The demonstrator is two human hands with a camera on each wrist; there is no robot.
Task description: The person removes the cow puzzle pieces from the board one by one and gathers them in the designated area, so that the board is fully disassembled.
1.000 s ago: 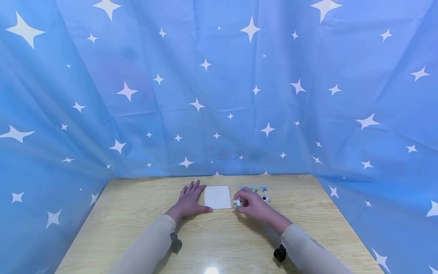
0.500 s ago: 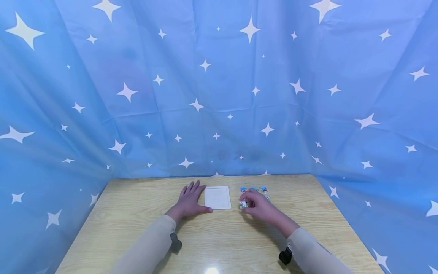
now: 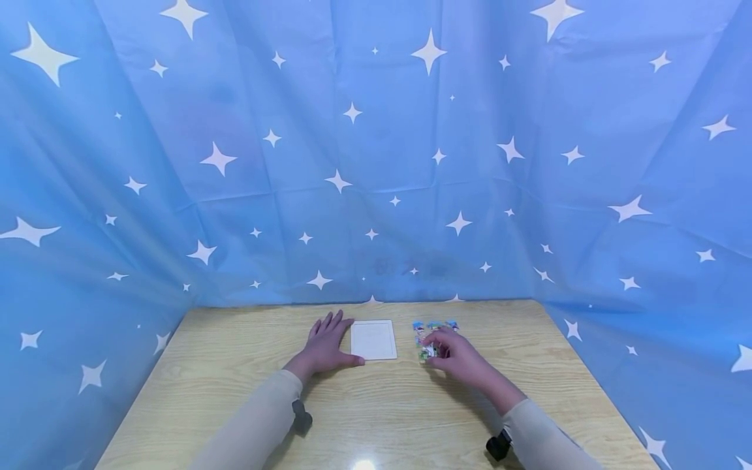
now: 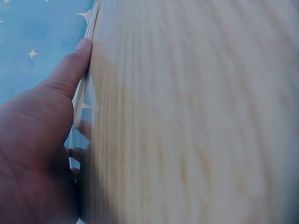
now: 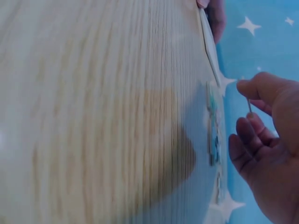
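Note:
A white square puzzle tray (image 3: 373, 340) lies on the table, its inside bare. My left hand (image 3: 324, 346) rests at its left side with fingers spread and straight, index fingertip by the far corner and thumb by the near one. In the left wrist view the thumb (image 4: 70, 70) lies along the tray's edge. My right hand (image 3: 461, 360) is right of the tray, pinching a small printed jigsaw piece (image 3: 431, 351) between thumb and fingers. From the right wrist it shows edge-on as a thin piece (image 5: 249, 105), raised above the other pieces (image 5: 214, 123).
Several colourful jigsaw pieces (image 3: 418, 325) lie in a group around and behind my right hand, which hides part of them. The wooden table (image 3: 376, 405) ends at a blue star-printed curtain (image 3: 376, 196) at the back and sides.
My right hand has moved right with the pinched jigsaw piece, from beside the tray's right edge to over the group of pieces. The left hand and tray have stayed put.

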